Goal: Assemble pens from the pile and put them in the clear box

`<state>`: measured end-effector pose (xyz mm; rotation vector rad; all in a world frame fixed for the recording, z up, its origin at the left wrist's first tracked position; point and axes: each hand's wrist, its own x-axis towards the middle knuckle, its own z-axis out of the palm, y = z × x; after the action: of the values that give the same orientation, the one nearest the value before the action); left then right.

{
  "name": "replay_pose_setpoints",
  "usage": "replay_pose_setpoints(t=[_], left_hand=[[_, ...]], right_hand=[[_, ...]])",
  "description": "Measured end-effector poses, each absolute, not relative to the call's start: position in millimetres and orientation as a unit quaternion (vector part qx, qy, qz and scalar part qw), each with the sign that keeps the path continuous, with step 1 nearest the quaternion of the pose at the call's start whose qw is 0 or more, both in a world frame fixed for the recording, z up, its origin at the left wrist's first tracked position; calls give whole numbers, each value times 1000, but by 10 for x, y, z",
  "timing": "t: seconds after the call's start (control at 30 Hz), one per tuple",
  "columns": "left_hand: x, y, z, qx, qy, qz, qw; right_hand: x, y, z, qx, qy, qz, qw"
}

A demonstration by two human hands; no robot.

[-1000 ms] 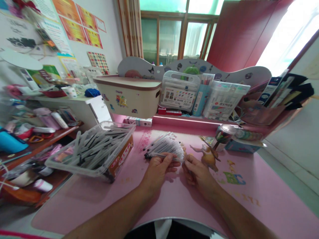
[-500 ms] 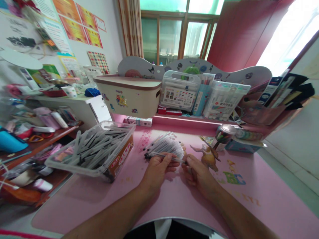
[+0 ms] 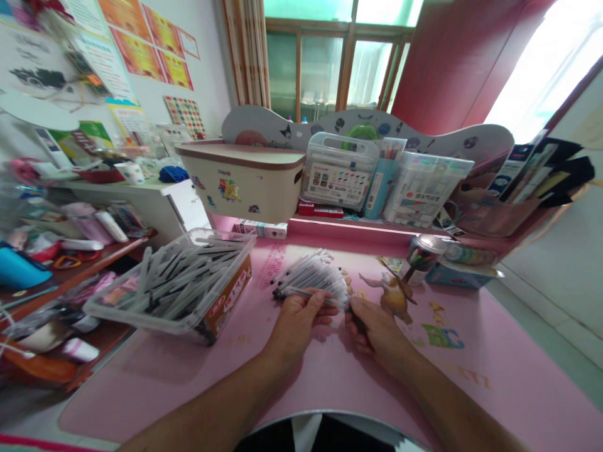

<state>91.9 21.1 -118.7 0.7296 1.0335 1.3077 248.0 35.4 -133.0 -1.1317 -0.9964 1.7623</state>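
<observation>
Over the near edge of a pile of clear-barrelled pens (image 3: 315,274), my left hand (image 3: 301,314) is closed on a pen (image 3: 301,292), thumb on top. The pen points right, towards my right hand (image 3: 372,323). That hand is closed too, its thumb and forefinger pinched together beside the pen's right end. Something dark shows under the right fingers, too small and shaded to name. The pile's pens lie fanned on the pink desk (image 3: 264,389), dark ends to the left. A clear plastic box (image 3: 188,326) full of similar pens stands to the left.
Behind the hands, a shelf holds a cream lidded bin (image 3: 245,182), a marker case (image 3: 339,172) and a second clear pen case (image 3: 426,191). On the right stand a can holding pens (image 3: 421,257) and a small blue box (image 3: 459,276). Cluttered shelves (image 3: 108,251) line the left.
My right fingers have curled in slightly at the pen's right end. My left hand, the pile and the box stay nearly where they were.
</observation>
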Motion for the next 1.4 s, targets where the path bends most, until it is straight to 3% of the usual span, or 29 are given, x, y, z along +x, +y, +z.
replay_pose_setpoints(t=[0.33,0.63,0.77,0.93,1.07,1.2,1.3,1.4], left_hand=[[847,254,-1159,326,509,592,533],[835,224,-1200,392,473,602,510],[732,321,-1130,349,413,693,478],[621,429,-987,237,323,811,427],[756,338,-1044,268,379,706,535],[962,216,-1205,327,412,558,642],[1010,183,-1262,316,430,561,633],[986,179,-1240,284,415,585,637]], right_hand=[[2486,344,-1191,-395,-346,733,433],[2515,332,-1241,-387,-355,772,358],[2519,344,-1263,-382,-368,770,356],[2544,421,-1280,-413,-283,741,447],[2520,416,-1293,-415,-291,719,475],[2463,339,-1310,-426,-389,696,426],[2439,306,-1311,-406,-419,712,391],[2437,308,-1299,-405,-407,703,419]])
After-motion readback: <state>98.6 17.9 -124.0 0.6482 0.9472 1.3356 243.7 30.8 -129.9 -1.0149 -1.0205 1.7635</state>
